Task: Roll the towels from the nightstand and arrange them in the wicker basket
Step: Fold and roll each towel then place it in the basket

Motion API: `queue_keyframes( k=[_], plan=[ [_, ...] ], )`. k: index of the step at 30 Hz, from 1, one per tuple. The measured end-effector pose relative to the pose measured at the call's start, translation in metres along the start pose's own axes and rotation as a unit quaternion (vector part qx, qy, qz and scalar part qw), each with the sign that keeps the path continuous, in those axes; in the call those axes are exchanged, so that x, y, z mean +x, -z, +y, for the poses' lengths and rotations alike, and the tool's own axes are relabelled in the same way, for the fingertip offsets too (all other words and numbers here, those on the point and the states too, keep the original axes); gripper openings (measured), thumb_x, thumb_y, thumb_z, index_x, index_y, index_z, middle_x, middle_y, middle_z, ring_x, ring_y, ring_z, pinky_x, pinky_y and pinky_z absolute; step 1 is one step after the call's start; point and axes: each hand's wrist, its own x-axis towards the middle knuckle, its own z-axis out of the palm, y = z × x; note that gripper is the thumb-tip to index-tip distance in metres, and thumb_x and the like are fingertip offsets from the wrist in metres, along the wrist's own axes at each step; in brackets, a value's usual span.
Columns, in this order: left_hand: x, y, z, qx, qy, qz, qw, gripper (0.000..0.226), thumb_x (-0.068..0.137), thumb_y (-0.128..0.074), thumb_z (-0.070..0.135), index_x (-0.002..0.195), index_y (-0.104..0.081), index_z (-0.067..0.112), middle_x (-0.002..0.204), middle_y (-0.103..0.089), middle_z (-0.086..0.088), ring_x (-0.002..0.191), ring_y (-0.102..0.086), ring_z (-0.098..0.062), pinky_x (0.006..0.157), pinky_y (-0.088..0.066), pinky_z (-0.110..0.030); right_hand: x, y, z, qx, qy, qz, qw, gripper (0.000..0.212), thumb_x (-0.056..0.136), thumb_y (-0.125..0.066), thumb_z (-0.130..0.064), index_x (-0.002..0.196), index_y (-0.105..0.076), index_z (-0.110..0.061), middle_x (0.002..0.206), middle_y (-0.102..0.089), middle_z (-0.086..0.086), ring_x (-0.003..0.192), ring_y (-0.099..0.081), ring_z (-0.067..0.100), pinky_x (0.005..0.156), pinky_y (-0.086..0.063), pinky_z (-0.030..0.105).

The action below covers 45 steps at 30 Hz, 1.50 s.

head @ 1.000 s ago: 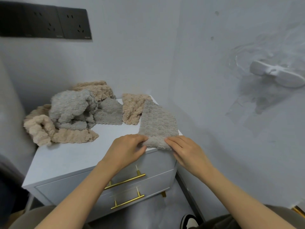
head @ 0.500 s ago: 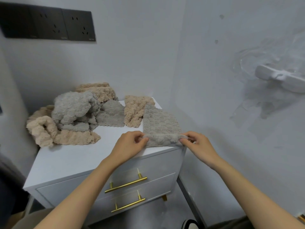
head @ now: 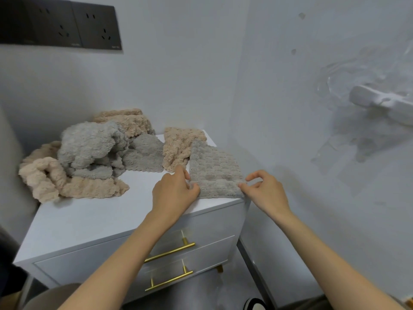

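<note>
A grey towel (head: 215,172) is spread flat at the right front corner of the white nightstand (head: 93,220). Its near edge is pinched by the left hand (head: 175,193) and right hand (head: 266,192). Crumpled towels (head: 89,151) are heaped behind.

We see a grey towel (head: 214,173) flat at the front right corner of the white nightstand (head: 89,220); a beige towel (head: 178,146) lies just behind; crumpled towels (head: 89,148) heap back left.
</note>
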Motion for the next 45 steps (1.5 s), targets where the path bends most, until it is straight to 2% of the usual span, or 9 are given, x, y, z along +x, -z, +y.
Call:
queue_keyframes(
  k=[5,9,13,17,26,33,37,40,45],
  plan=[
    [-0.002,-0.004,0.004,0.048,-0.143,0.08,0.985,0.01,0.084,-0.057,0.018,0.093,-0.054,0.018,0.087,-0.056,0.003,0.085,-0.049,-0.02,0.062,-0.043,-0.031,-0.007,-0.007,0.0,-0.128,0.187,0.107,0.968,0.019,0.082,-0.065,-0.024,0.099,-0.057,-0.029,0.082,-0.054,-0.011,0.088,-0.048,0.015,0.056,-0.034,0.027],
    [-0.004,-0.015,0.007,0.033,-0.244,0.086,0.965,0.022,0.076,-0.068,-0.002,0.091,-0.065,0.013,0.09,-0.061,-0.002,0.08,-0.055,-0.024,0.056,-0.045,-0.034,-0.009,-0.02,0.003,-0.166,0.368,0.131,0.905,0.028,0.075,-0.07,0.001,0.095,-0.07,-0.019,0.093,-0.064,-0.005,0.083,-0.056,0.022,0.059,-0.049,0.032],
    [-0.011,-0.017,0.01,0.054,-0.269,0.061,0.96,0.025,0.073,-0.066,0.005,0.096,-0.066,0.015,0.089,-0.062,0.0,0.078,-0.056,-0.02,0.061,-0.036,-0.023,-0.013,-0.031,0.007,-0.212,0.424,0.108,0.874,0.038,0.063,-0.082,-0.001,0.098,-0.076,-0.016,0.094,-0.073,-0.006,0.077,-0.063,0.021,0.061,-0.054,0.028],
    [-0.013,-0.015,0.003,0.071,-0.264,0.033,0.961,0.031,0.071,-0.073,0.005,0.1,-0.069,0.015,0.091,-0.067,0.0,0.081,-0.063,-0.022,0.059,-0.047,-0.026,-0.015,-0.023,0.014,-0.243,0.457,0.075,0.853,0.044,0.068,-0.078,-0.01,0.111,-0.072,-0.012,0.106,-0.072,-0.005,0.087,-0.064,0.019,0.068,-0.056,0.027],
    [-0.005,-0.001,-0.015,-0.014,-0.227,-0.059,0.972,0.036,0.089,-0.059,0.019,0.126,-0.061,0.019,0.125,-0.062,0.006,0.112,-0.057,-0.011,0.093,-0.039,-0.016,-0.007,-0.001,0.022,-0.22,0.42,0.01,0.88,0.044,0.073,-0.075,-0.004,0.115,-0.069,-0.016,0.103,-0.072,-0.007,0.093,-0.062,0.016,0.06,-0.055,0.027],
    [-0.002,0.005,-0.018,-0.085,-0.159,-0.081,0.98,0.033,0.091,-0.056,0.016,0.123,-0.063,0.022,0.11,-0.068,0.005,0.095,-0.06,-0.007,0.077,-0.036,-0.004,-0.003,-0.001,0.026,-0.143,0.312,-0.052,0.938,0.032,0.096,-0.052,-0.011,0.126,-0.061,-0.018,0.115,-0.064,-0.007,0.108,-0.049,0.015,0.087,-0.037,0.017],
    [0.0,0.01,-0.016,-0.128,-0.093,-0.094,0.983,0.014,0.092,-0.056,0.023,0.096,-0.069,0.019,0.078,-0.067,0.001,0.075,-0.058,-0.01,0.07,-0.043,-0.019,0.004,0.001,0.024,-0.037,0.214,-0.088,0.972,0.022,0.099,-0.047,-0.02,0.115,-0.062,-0.026,0.102,-0.061,-0.01,0.1,-0.048,0.01,0.078,-0.034,0.01],
    [0.0,0.013,-0.016,-0.131,-0.057,-0.107,0.984,0.034,0.094,-0.052,0.03,0.071,-0.054,0.006,0.058,-0.05,0.003,0.057,-0.044,-0.011,0.056,-0.032,-0.026,0.007,0.002,0.02,0.03,0.15,-0.104,0.983,0.012,0.098,-0.05,-0.024,0.1,-0.06,-0.028,0.087,-0.062,0.001,0.086,-0.054,0.016,0.068,-0.037,0.015],
    [-0.004,0.015,-0.008,-0.132,0.013,-0.084,0.988,0.019,0.092,-0.053,0.037,0.086,-0.06,0.02,0.065,-0.061,0.006,0.06,-0.052,-0.005,0.055,-0.035,-0.023,0.003,0.005,0.008,0.037,0.08,-0.093,0.992,0.012,0.094,-0.057,-0.031,0.096,-0.057,-0.019,0.077,-0.066,0.005,0.066,-0.053,0.011,0.056,-0.038,0.018]
  ],
)
